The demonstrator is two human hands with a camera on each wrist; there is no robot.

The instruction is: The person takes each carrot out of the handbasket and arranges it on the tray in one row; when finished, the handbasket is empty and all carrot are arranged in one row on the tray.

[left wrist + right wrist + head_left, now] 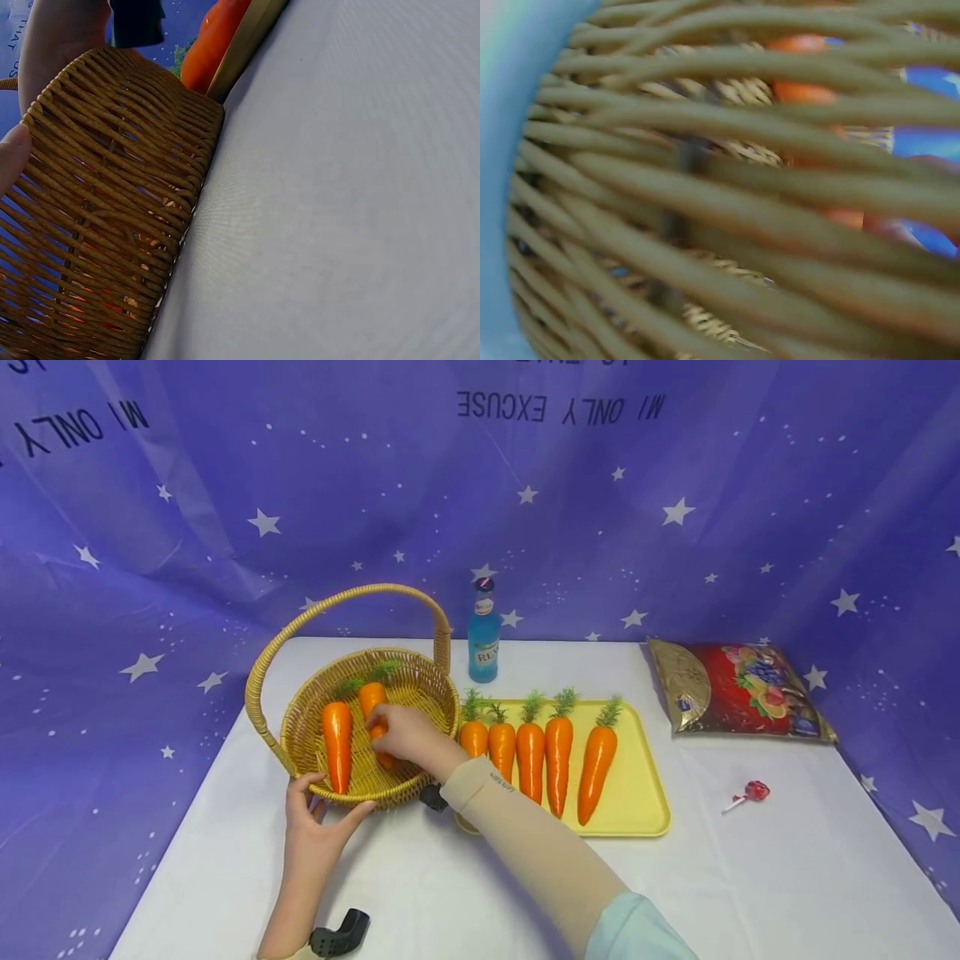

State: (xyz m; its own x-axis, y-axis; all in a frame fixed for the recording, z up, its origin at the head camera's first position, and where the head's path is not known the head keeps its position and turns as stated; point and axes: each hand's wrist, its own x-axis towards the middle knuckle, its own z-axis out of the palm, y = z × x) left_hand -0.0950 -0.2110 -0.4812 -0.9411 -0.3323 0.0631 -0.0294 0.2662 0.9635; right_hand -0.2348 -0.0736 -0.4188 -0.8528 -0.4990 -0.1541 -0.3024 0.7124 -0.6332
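Note:
A wicker basket point(382, 795) with a tall handle sits at the left of the table. My left hand point(317, 839) grips its front rim; the left wrist view shows a fingertip point(15, 154) against the woven wall point(112, 202). Inside the basket, my right hand point(411, 737) pinches an orange carrot point(372, 696) with green leaves. Another carrot point(339, 739) lies to the left of it in the basket. In the right wrist view, blurred wicker strands point(727, 187) fill most of the picture and hide the hand's grip.
Right of the basket, a yellow tray point(645, 777) bears several carrots point(597, 768) in a row, partly behind my right forearm. Behind stands a blue bottle point(483, 639). A red and gold bag point(742, 689) and a lollipop point(756, 791) lie at the right.

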